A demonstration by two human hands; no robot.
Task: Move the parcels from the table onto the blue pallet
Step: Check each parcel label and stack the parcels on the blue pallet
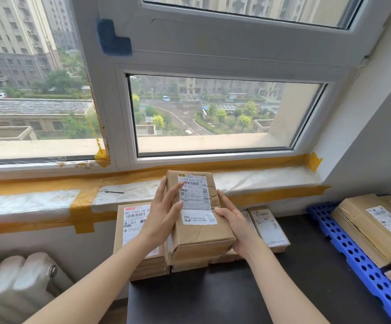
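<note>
Both hands clasp one brown parcel (195,211) above the dark counter (236,298): left hand (166,209) on its left side, right hand (233,224) on its right, each grip closed on the cardboard. Its long axis runs away from the person. The blue pallet (344,244) lies to the right, nearer the right hand, already carrying boxes. More parcels (132,230) sit beneath, by the taped windowsill (49,202).
</note>
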